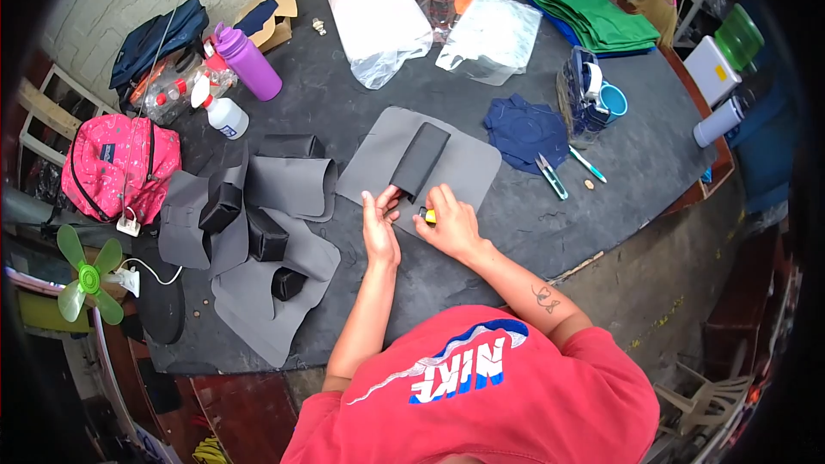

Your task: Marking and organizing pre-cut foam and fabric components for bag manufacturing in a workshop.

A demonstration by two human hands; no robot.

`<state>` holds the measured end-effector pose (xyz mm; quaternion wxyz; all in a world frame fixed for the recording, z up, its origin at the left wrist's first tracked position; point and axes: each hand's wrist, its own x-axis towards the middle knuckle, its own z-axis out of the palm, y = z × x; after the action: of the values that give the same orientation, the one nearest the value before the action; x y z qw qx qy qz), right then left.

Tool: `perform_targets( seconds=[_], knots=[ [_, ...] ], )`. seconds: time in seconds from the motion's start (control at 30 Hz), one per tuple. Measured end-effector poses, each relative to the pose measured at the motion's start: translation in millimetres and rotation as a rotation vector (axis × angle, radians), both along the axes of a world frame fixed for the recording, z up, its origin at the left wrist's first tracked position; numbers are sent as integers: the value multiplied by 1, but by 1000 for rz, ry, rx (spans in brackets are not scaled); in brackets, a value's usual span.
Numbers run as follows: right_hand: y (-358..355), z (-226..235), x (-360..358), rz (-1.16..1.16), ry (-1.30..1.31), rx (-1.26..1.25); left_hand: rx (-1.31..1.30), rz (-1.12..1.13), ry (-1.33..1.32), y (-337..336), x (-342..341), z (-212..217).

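A flat grey sheet with rounded corners lies in front of me, with a black padded strip along its middle. My left hand is turned palm up at the strip's near end; its thumb stands apart and its fingertips touch the strip's edge. Close beside it, my right hand is closed around a small yellow and black object, mostly hidden by the fingers, resting over the sheet's near edge. To the left lie several similar grey pieces with black box-shaped parts on them.
Thread snips, a pen and dark blue cloth lie at right, near a blue cup. Plastic bags and green cloth lie far back. A purple bottle, spray bottle, pink backpack and fan are left.
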<state>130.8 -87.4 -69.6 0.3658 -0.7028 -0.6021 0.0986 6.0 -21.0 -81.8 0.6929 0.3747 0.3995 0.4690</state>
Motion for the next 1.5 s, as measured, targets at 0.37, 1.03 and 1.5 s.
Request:
perform_targets(
  seconds=[0.37, 1.03, 1.5],
  knots=[
    [17, -6, -7, -23, -61, -101, -22, 8, 1, -1, 4, 1],
    [6, 30, 15, -89, 145, 95, 92, -165, -248, -6, 17, 14],
    [-13, 20, 48, -242, 157, 74, 331, 1, 154, -10, 8, 1]
  ],
)
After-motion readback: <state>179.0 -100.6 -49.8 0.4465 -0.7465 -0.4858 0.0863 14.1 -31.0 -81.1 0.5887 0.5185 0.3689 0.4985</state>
